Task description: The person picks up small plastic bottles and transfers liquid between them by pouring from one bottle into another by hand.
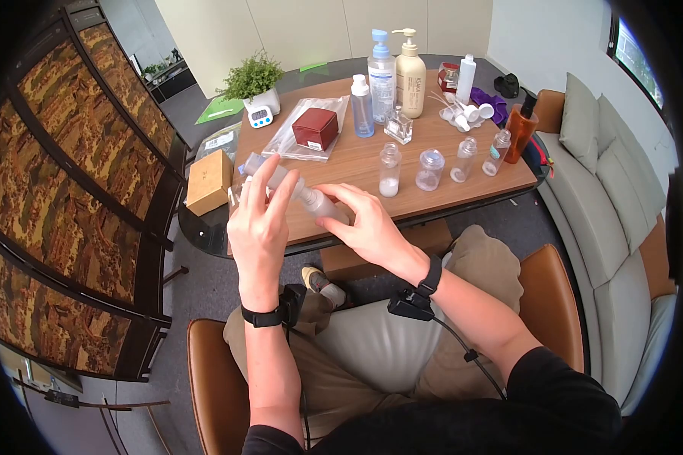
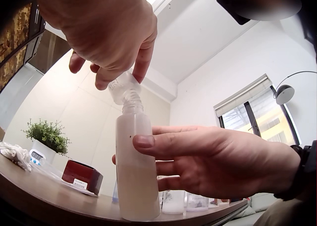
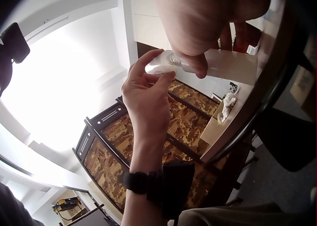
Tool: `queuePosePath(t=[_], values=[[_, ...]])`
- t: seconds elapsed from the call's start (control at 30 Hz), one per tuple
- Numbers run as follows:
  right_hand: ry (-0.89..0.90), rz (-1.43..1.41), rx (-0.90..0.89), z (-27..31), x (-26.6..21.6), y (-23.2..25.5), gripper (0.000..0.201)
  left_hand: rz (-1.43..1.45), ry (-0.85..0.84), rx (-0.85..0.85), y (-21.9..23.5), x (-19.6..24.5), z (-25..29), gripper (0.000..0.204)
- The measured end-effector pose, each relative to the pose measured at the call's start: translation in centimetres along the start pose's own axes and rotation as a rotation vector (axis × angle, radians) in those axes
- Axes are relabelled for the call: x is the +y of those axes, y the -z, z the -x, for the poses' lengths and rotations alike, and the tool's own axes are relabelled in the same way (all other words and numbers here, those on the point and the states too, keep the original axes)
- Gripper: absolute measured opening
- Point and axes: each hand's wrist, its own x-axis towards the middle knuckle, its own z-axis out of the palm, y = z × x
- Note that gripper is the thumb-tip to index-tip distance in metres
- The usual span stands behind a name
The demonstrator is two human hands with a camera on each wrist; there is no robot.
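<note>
In the left wrist view, a tall translucent bottle (image 2: 137, 186) stands upright over the wooden table, about half full of cloudy, whitish liquid. My right hand (image 1: 368, 227) grips its side, thumb across the front and fingers behind. Above it, the fingers of my left hand (image 1: 259, 227) pinch a clear plastic container (image 2: 124, 88), tilted with its lower end right at the bottle's threaded neck (image 2: 132, 103). The container's upper part is mostly hidden by the left hand. From the right wrist view, the left thumb and forefinger close around the clear container (image 3: 163, 62).
Four clear bottles and jars, including one jar (image 1: 429, 171), line the table's front right. Pump bottles (image 1: 410, 80) stand behind. A dark red box (image 1: 315, 129) lies on a plastic bag, near a potted plant (image 1: 252, 80) and timer (image 1: 260, 116). A cardboard box (image 1: 209, 182) sits left.
</note>
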Motion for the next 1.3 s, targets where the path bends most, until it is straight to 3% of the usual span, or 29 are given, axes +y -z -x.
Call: queuePosePath(t=[0.3, 0.47, 0.7, 0.83, 1.0, 1.07, 1.17, 1.3], values=[[-0.007, 0.002, 0.002, 0.0, -0.4, 0.1, 0.048, 0.021, 0.024, 0.006, -0.4, -0.2, 0.2, 0.051], [-0.015, -0.013, -0.002, 0.0, -0.4, 0.2, 0.049, 0.282, 0.267, -0.026, -0.8, -0.4, 0.6, 0.046], [-0.027, -0.048, 0.015, -0.1, -0.5, 0.3, 0.049, 0.431, 0.285, 0.024, -2.1, -0.6, 1.0, 0.050], [-0.042, -0.106, 0.047, 0.0, -0.3, 0.5, 0.052, 0.525, 0.405, 0.025, -2.4, -0.7, 1.5, 0.045], [-0.035, -0.155, 0.034, -0.4, -0.2, 2.7, 0.055, 0.670, 0.562, 0.031, -5.1, -1.8, 2.9, 0.044], [-0.033, -0.188, 0.019, -0.7, -0.1, 3.9, 0.056, 0.712, 0.626, -0.046, -6.1, -2.1, 3.4, 0.042], [-0.099, -0.400, -0.003, -1.2, -0.1, 6.2, 0.055, 0.802, 0.774, -0.074, -6.4, -1.1, 3.4, 0.038], [-0.109, -0.497, 0.021, -1.6, -0.2, 9.6, 0.055, 0.770, 0.782, -0.109, -7.4, -1.6, 3.7, 0.038]])
